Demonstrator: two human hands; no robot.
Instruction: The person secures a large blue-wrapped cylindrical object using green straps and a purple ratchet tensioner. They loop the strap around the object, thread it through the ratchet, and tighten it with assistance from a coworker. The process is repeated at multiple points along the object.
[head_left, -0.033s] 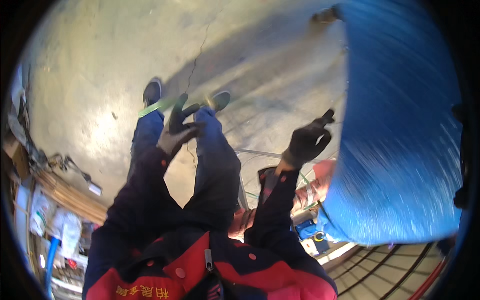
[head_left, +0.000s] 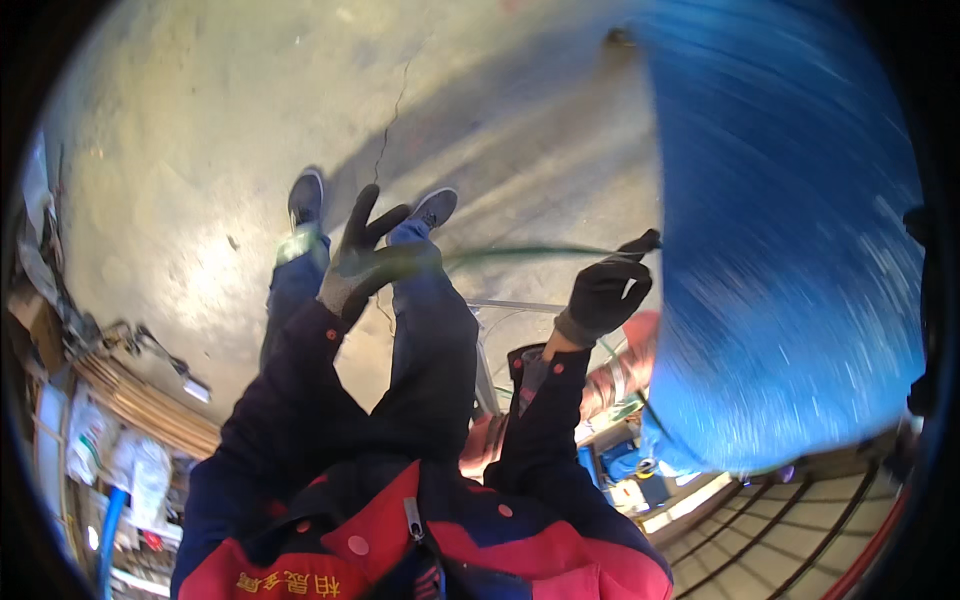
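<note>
The left grip (head_left: 360, 258) could pass forward above the floor (head_left: 220, 120); a blue sheet (head_left: 780, 240) seemingly blocks the right grip (head_left: 602, 293) rightward.

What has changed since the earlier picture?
The blurred green strap, earlier across the legs, now stretches rightward to the right hand; whether it is gripped is unclear. That hand and the blue sheet sit slightly further left in view. The left hand stays open; the shoes stay put.

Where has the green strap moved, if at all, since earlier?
Yes, rightward: the blurred green strap now reaches farther past the floor crack, toward the right hand.
</note>
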